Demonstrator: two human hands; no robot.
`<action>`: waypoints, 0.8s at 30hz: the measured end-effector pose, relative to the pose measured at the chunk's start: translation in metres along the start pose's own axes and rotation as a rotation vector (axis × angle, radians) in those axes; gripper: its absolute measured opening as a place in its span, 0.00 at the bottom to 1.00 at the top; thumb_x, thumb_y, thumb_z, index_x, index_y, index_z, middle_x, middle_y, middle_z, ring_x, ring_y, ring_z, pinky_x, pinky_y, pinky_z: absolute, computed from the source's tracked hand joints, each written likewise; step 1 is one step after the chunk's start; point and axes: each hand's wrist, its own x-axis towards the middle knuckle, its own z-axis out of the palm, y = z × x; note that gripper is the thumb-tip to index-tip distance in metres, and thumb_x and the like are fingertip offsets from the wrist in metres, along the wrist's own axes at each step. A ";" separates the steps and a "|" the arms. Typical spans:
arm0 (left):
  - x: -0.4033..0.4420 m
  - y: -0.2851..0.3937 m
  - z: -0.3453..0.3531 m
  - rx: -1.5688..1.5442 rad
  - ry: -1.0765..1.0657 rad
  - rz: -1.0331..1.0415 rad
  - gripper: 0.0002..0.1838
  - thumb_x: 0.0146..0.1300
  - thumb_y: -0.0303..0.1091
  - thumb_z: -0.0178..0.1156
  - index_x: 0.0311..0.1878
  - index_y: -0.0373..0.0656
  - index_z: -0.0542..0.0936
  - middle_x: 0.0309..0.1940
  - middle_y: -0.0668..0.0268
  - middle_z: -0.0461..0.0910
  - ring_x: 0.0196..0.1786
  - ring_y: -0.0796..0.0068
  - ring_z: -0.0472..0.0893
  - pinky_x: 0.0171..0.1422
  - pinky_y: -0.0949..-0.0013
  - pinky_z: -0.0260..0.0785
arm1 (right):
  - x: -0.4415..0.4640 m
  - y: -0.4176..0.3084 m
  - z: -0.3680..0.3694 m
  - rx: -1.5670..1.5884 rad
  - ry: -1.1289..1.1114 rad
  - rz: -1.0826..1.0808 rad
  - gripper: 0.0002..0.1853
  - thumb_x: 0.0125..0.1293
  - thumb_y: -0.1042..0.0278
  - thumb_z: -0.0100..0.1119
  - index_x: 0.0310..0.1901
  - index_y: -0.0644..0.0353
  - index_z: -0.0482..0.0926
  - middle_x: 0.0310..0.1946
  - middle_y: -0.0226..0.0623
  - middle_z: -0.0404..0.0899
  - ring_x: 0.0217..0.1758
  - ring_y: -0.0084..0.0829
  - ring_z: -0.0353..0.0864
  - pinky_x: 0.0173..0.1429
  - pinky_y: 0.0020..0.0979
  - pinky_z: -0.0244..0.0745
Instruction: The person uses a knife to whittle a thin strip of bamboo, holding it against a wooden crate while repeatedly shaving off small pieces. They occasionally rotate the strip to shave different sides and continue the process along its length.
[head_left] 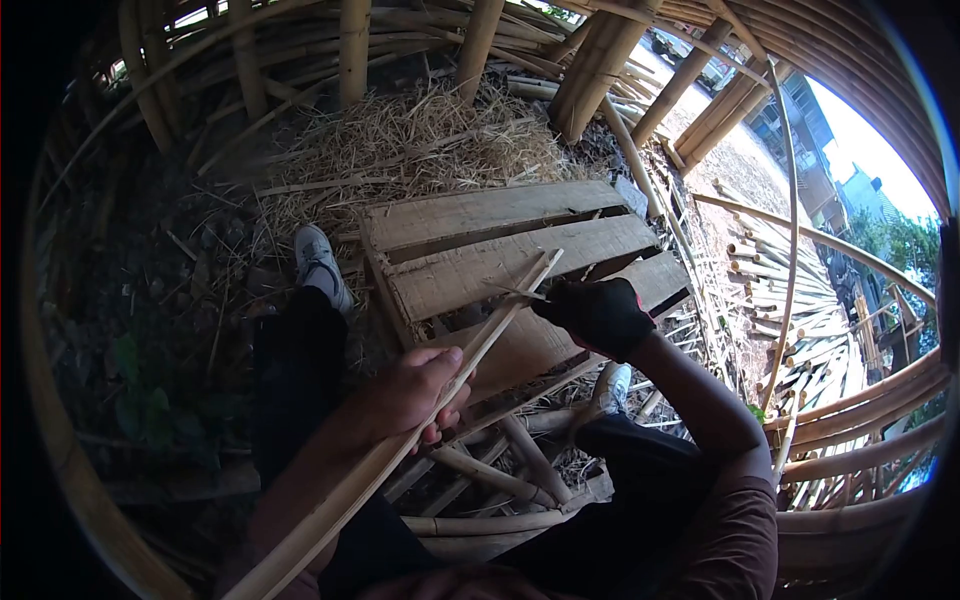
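Note:
A long split bamboo strip runs from the bottom left up to its tip above the slatted wooden crate. My left hand, bare, is wrapped round the strip at about its middle. In a black glove, my right hand is closed near the strip's far end. From that fist a thin, pointed knife blade sticks out to the left and crosses the strip. The knife's handle is hidden inside the glove. Whether the blade is cutting into the bamboo, I cannot tell.
Dry shavings are heaped behind the crate. Thick bamboo posts stand at the back. Cut bamboo pieces lie piled outside on the right. My shoes rest either side of the crate, and bamboo poles lie in front.

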 end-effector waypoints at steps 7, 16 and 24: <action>0.003 -0.003 -0.004 -0.021 -0.028 0.019 0.19 0.78 0.49 0.40 0.45 0.41 0.69 0.16 0.74 0.62 0.13 0.88 0.62 0.12 0.82 0.59 | 0.009 0.051 0.018 0.095 -0.110 0.290 0.12 0.72 0.51 0.51 0.41 0.47 0.77 0.27 0.31 0.82 0.29 0.38 0.84 0.28 0.38 0.77; 0.003 -0.002 -0.002 -0.005 -0.015 0.008 0.19 0.78 0.49 0.39 0.47 0.41 0.68 0.16 0.76 0.61 0.12 0.91 0.62 0.11 0.83 0.57 | 0.013 0.059 0.026 0.073 -0.186 0.309 0.15 0.73 0.48 0.48 0.41 0.47 0.79 0.28 0.34 0.82 0.29 0.40 0.83 0.28 0.39 0.76; 0.004 0.002 0.006 0.001 0.019 -0.023 0.18 0.79 0.48 0.39 0.47 0.42 0.68 0.16 0.77 0.61 0.13 0.91 0.61 0.11 0.83 0.56 | 0.007 0.060 0.035 0.092 -0.071 0.293 0.09 0.72 0.54 0.51 0.43 0.43 0.80 0.26 0.32 0.80 0.28 0.38 0.84 0.27 0.40 0.76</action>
